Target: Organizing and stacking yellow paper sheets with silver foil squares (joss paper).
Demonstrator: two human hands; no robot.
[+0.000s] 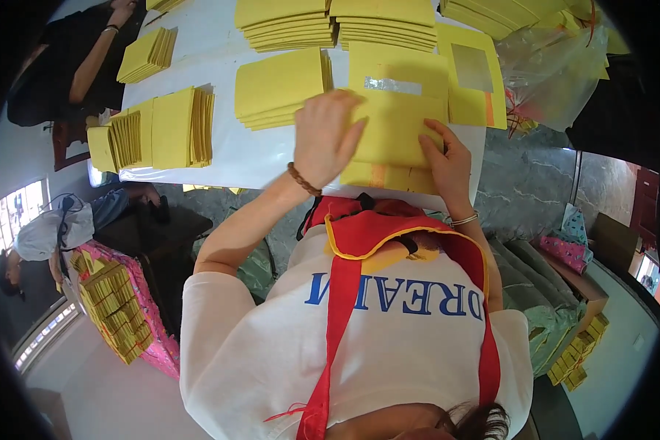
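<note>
In front of me at the table's near edge lies a stack of folded yellow paper (389,136), its top sheet bearing a silver foil strip (393,86). My left hand (328,136) rests over its left edge, fingers bent a little and thumb apart. At the right edge, my right hand (449,160) touches the sheet with index finger and thumb spread; its other fingers are partly hidden. Beneath, another yellow sheet (367,176) with an orange mark sticks out toward me. A yellow sheet with a grey foil square (473,67) lies just to the right.
Piles of folded yellow paper (280,86) stand on the white table (224,139), with more at the left (180,128) and far side. A clear plastic bag (554,73) sits at the far right. Another person's arm (95,62) shows at the far left. Boxed yellow bundles (117,312) stand lower left.
</note>
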